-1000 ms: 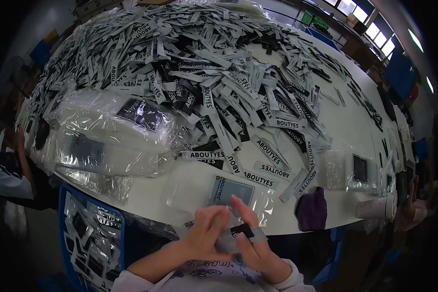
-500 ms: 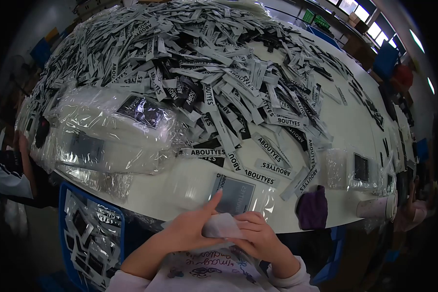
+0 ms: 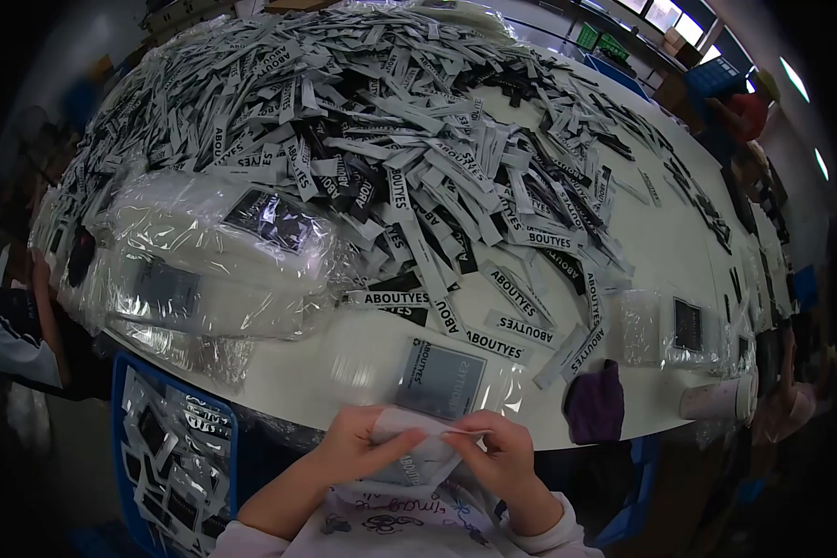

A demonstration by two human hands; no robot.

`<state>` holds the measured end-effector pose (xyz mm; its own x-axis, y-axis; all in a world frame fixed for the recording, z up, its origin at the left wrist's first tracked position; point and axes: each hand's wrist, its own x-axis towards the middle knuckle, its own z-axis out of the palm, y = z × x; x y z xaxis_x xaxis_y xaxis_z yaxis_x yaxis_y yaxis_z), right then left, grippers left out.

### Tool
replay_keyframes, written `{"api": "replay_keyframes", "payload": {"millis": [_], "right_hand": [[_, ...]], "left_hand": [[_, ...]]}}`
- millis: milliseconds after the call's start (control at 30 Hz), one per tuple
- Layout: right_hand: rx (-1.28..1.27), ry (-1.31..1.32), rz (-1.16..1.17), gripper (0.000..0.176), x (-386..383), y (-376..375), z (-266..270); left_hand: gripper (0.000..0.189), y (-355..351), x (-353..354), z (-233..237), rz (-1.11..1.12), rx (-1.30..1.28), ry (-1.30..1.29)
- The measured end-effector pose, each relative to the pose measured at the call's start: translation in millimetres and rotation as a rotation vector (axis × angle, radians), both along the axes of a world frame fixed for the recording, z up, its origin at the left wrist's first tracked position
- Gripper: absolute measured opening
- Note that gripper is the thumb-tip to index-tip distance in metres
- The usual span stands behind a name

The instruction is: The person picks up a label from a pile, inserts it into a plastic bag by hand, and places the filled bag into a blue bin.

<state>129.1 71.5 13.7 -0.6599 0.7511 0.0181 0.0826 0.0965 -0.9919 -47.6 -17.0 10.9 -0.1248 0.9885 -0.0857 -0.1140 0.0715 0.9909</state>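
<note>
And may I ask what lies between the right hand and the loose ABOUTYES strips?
In the head view, a clear bag with a grey ABOUTYES panel separates the right hand from those strips.

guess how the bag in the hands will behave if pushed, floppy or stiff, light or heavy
The bag is probably floppy: its thin, translucent sheet folds between the left hand and right hand. It also seems light for its size, as it looks flat with little bulk.
</note>
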Motion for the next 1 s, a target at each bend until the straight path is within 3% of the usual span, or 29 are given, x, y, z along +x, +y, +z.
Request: {"api": "replay_keyframes", "payload": {"millis": [133,233,300,333,433,500,567,633,667,700,767,833,933,1000], "right_hand": [[0.066,0.061,0.031,0.013,-6,-5,2],[0.111,0.004,0.187,0.012,-18,10,11],[0.459,0.008,0.278,0.012,-24,32,9],[0.563,-0.112,0.15,0.013,-23,50,1],[0.698,-0.38,-0.03,0.015,-11,100,-16],[0.661,-0.461,0.091,0.018,-8,113,-19],[0.486,-0.554,0.158,0.019,-10,118,-21],[0.429,-0.637,0.234,0.016,-12,122,-16],[0.43,-0.62,0.274,0.016,-11,126,-17],[0.485,-0.649,0.311,0.015,-10,131,-17],[0.549,-0.676,0.342,0.015,-8,133,-14],[0.45,-0.659,0.201,0.016,-3,135,-6],[0.416,-0.72,0.164,0.018,11,149,5],[0.439,-0.584,0.04,0.017,12,155,3]], "left_hand": [[0.013,-6,-8,9,-0.016,0.17,0.381],[0.014,-16,-28,15,-0.064,0.236,0.254],[0.019,-49,-57,24,-0.007,0.158,0.279],[0.02,-74,-78,26,0.097,0.182,0.346],[0.021,-149,-115,66,0.554,-0.191,0.723],[0.022,-198,-136,65,0.843,-0.392,1.12],[0.026,-222,-146,57,0.86,-0.513,1.653],[0.029,-237,-143,18,1.004,-0.756,1.427],[0.038,-251,-137,-14,0.852,-1.01,1.479],[0.053,-252,-126,-38,0.822,-1.002,1.292],[0.066,-254,-108,-78,0.638,-1.114,1.291],[0.068,-254,-105,-104,0.771,-1.173,1.308],[0.064,-285,-129,-150,0.958,-1.057,1.405],[0.061,-290,-132,-168,0.776,-1.266,1.168]]}}
